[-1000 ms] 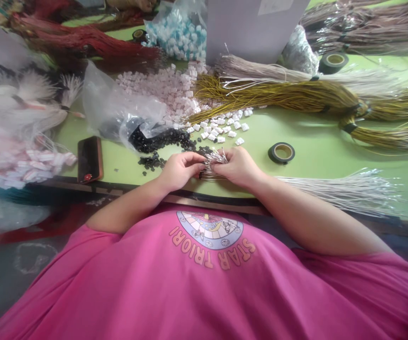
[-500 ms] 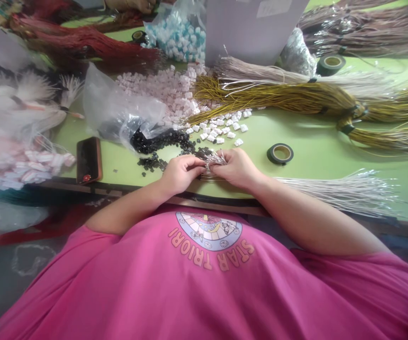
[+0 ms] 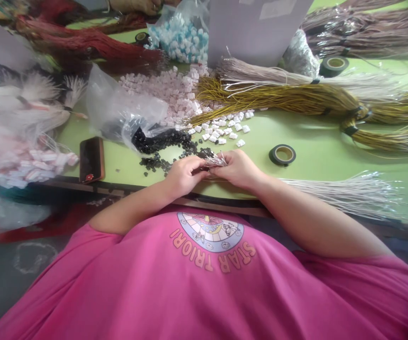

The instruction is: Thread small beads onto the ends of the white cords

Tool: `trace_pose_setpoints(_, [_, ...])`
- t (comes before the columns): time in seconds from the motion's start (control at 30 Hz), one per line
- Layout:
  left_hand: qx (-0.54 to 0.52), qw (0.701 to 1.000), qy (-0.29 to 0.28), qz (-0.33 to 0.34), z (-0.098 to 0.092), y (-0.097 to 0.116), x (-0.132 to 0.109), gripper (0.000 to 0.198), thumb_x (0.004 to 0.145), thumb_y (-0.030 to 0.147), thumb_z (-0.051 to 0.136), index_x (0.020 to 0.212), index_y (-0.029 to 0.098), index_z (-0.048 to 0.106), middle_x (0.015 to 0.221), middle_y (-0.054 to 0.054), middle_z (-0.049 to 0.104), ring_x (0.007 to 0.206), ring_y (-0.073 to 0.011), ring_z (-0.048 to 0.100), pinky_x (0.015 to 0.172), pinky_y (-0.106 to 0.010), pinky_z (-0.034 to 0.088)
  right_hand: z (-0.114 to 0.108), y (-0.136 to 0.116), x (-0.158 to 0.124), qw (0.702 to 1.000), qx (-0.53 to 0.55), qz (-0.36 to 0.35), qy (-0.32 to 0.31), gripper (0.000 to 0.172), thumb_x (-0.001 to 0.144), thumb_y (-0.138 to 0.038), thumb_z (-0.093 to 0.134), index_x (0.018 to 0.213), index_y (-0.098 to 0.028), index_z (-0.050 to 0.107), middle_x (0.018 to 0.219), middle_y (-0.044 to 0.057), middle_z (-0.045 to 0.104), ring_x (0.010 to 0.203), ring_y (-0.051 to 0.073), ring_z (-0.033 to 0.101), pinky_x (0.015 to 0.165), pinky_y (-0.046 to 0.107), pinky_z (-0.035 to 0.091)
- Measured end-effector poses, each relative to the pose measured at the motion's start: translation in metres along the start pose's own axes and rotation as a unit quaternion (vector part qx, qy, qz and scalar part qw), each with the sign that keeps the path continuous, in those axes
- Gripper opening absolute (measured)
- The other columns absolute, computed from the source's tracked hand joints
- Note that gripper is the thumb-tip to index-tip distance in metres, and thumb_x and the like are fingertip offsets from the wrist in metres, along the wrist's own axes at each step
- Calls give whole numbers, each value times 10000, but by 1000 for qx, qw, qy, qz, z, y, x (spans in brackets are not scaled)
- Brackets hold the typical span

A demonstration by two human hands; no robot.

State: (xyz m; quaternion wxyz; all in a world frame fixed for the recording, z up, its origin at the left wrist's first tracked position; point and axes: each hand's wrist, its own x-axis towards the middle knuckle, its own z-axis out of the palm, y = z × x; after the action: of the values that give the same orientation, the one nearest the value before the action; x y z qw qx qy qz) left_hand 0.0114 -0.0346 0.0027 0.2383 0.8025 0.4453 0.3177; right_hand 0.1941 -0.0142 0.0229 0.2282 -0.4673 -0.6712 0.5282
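My right hand (image 3: pixel 239 169) is curled round a small bunch of thin silvery-tipped cords (image 3: pixel 216 161) at the near edge of the green table (image 3: pixel 317 146). My left hand (image 3: pixel 183 174) meets it from the left, its fingers pinched on the tips of the same bunch. Loose black beads (image 3: pixel 157 163) lie just beyond my left hand, and small white square pieces (image 3: pixel 225 130) lie a little farther back.
A tape roll (image 3: pixel 282 154) sits right of my hands, a bundle of pale cords (image 3: pixel 349 193) along the near right edge, and a phone (image 3: pixel 91 159) at the left. Gold cord bundles (image 3: pixel 296 97), a clear plastic bag (image 3: pixel 126 113), pink pieces (image 3: pixel 168 87) and a box (image 3: pixel 257 28) fill the back.
My hands have stayed together at the bunch, with only small finger movements. The view has shifted slightly.
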Motion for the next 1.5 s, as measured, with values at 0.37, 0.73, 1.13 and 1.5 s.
trace_pose_setpoints(0.37, [-34,997,-22,-66,-5,8,1,96,790,223,612,862,189,666,821,-17,674,773,-130,607,731,-267,478,1,-1,0,1000,15,8,1,211,628,-324,639,662,-120,599,579,-23,502,563,86,436,537,216,352])
trace_pose_setpoints(0.73, [-11,998,-34,-54,-7,6,1,131,791,244,589,884,172,646,814,-26,652,747,-128,583,688,-256,458,-2,-1,-1,1000,7,19,-1,144,648,-263,561,665,-123,592,566,-29,479,536,76,402,516,222,313])
trace_pose_setpoints(1.13, [-50,993,7,-105,-14,-2,0,113,727,258,631,757,153,662,687,-12,653,602,-95,563,578,-213,449,-5,0,0,1000,4,9,23,97,644,-209,518,584,-133,529,516,-35,450,487,61,385,486,217,298])
trace_pose_setpoints(1.5, [-280,933,-3,-225,-13,-7,7,198,751,318,645,844,153,700,600,-3,631,489,-71,520,495,-202,442,-4,1,1,997,73,9,10,119,671,-235,559,670,-119,582,563,-21,487,523,77,418,507,224,323])
